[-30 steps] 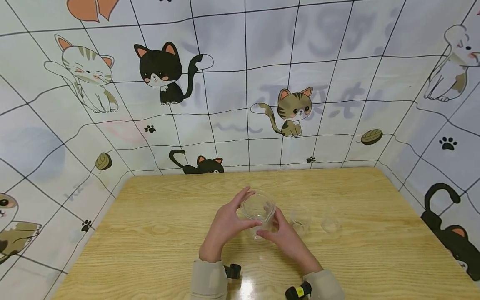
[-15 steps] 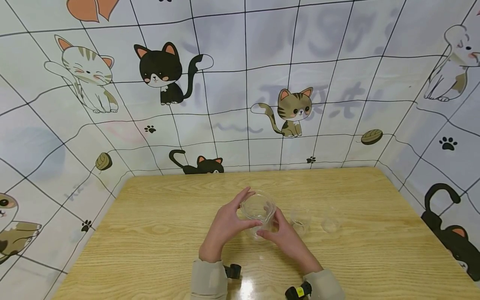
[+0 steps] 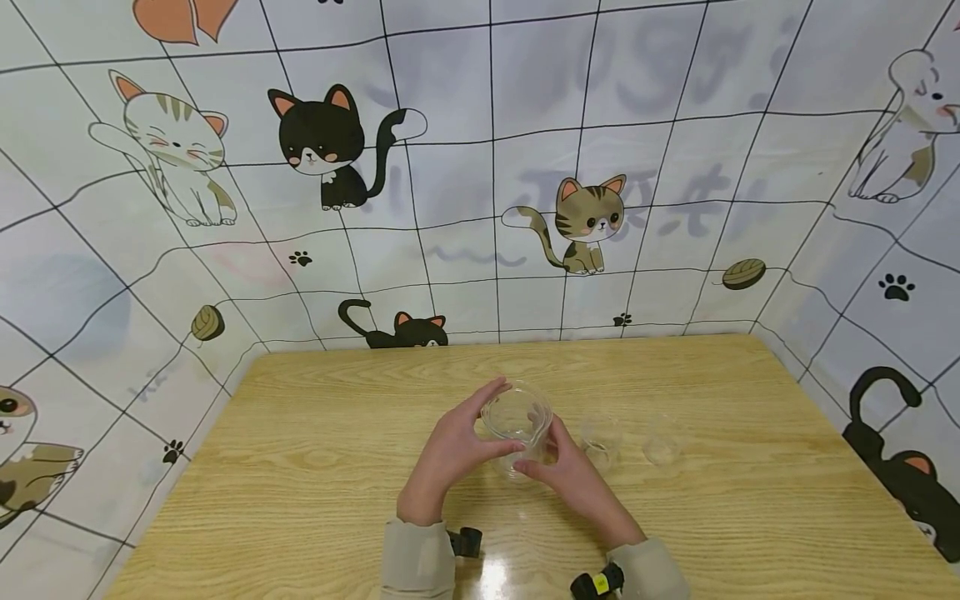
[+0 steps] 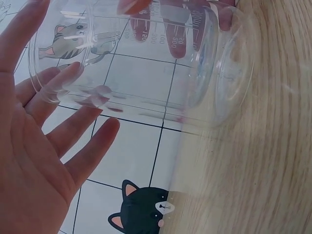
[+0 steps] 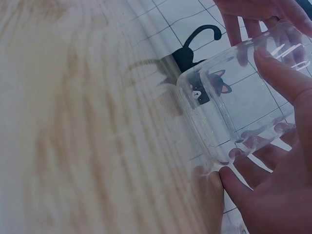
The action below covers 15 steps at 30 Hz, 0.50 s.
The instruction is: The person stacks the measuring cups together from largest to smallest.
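Beaker (image 3: 519,417) | long axis upright | mouth up | base toward table (image 3: 315,475)

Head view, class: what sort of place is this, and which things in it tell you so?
Probably an indoor corner set up for filming handwork. A cat-print backdrop stands behind and beside a wooden table, and small black cameras are worn at both wrists.
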{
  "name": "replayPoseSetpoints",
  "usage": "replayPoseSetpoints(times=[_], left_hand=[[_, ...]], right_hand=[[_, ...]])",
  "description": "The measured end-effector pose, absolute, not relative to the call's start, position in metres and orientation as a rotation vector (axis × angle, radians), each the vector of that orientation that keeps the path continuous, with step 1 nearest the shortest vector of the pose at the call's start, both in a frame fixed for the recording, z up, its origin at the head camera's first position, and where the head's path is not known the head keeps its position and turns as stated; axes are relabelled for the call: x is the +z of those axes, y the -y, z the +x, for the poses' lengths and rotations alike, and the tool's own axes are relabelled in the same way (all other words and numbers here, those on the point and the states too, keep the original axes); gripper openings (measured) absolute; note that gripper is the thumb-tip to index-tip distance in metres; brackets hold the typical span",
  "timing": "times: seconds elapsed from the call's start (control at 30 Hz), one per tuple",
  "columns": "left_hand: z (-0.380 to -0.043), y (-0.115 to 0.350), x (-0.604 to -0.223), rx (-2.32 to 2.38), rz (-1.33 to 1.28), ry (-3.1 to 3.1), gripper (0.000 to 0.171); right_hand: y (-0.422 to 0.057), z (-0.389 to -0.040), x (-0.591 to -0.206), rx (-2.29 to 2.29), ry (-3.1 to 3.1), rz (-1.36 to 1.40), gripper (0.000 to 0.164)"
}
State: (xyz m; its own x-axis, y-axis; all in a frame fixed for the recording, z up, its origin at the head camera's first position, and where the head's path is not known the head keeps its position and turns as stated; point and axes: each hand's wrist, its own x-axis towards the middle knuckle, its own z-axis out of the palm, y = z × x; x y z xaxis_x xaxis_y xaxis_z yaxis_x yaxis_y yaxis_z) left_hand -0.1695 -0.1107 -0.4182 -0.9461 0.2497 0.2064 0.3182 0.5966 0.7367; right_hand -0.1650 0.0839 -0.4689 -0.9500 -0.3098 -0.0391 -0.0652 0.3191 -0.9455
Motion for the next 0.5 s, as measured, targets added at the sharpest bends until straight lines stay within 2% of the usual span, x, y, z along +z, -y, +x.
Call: replayPoseSetpoints(times=[0.5], left_hand=[[-0.1685, 0.1102, -0.4156, -1.285, -0.539, 2.733, 0.086]], right_hand=[[-0.0843, -0.1649, -0.4691, -1.697, -2.350, -0.342, 0.084]])
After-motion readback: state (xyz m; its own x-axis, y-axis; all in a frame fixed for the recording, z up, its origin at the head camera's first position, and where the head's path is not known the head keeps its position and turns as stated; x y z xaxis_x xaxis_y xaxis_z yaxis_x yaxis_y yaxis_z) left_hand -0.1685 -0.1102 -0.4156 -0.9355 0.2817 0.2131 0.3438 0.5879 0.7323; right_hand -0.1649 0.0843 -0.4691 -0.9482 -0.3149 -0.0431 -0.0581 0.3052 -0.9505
